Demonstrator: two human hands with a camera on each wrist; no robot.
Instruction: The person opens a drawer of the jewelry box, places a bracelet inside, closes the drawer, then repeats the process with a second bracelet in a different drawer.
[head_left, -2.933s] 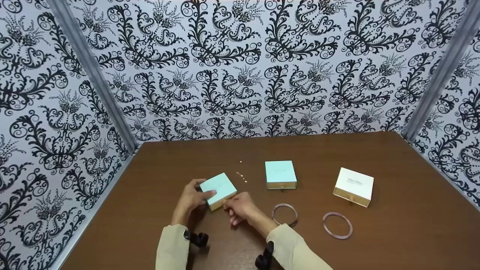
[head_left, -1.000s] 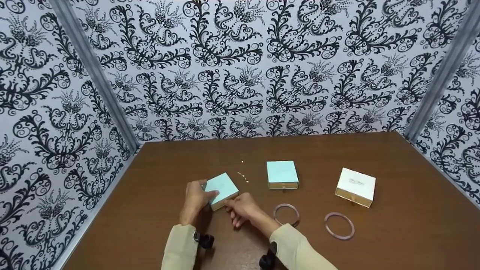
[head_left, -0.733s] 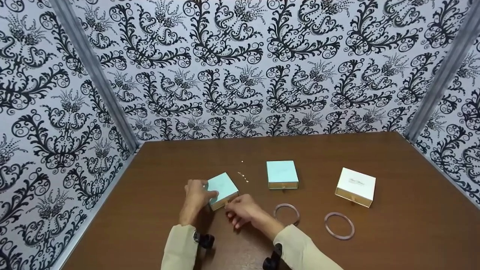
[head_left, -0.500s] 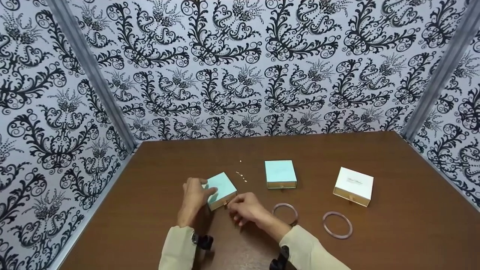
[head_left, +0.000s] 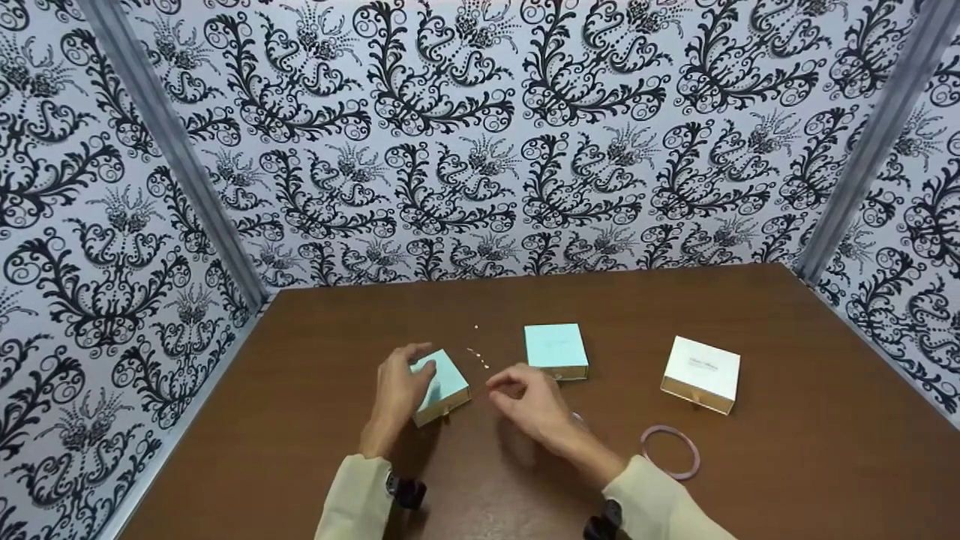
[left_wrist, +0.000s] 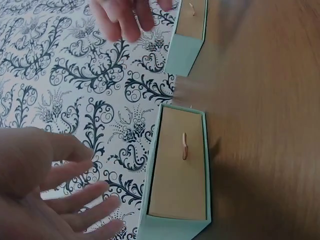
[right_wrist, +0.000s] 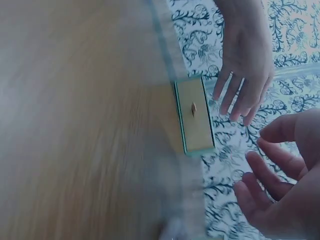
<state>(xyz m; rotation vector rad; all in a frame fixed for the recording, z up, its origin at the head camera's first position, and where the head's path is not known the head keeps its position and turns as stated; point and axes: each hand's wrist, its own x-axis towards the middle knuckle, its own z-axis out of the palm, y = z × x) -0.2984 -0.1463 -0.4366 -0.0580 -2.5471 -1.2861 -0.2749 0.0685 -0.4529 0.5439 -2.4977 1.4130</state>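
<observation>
A mint-green drawer box stands on the table with its gold-coloured drawer front closed; a small pull loop sticks out of it. My left hand hovers beside and over the box's left side, thumb and fingers spread, and the left wrist view shows a gap between them. My right hand is in the air to the right of this box, fingers loosely bent, holding nothing. A second mint-green box stands just behind it. One bracelet is mostly hidden under the right hand and wrist.
A white drawer box stands at the right. In front of it lies a pinkish ring-shaped bracelet. Several tiny pale bits are scattered between the mint boxes. Patterned wall panels border the brown table.
The right hand has let go of the pull loop at the drawer front and moved right and up. The left hand's fingers have come off the box, which stays about where it was.
</observation>
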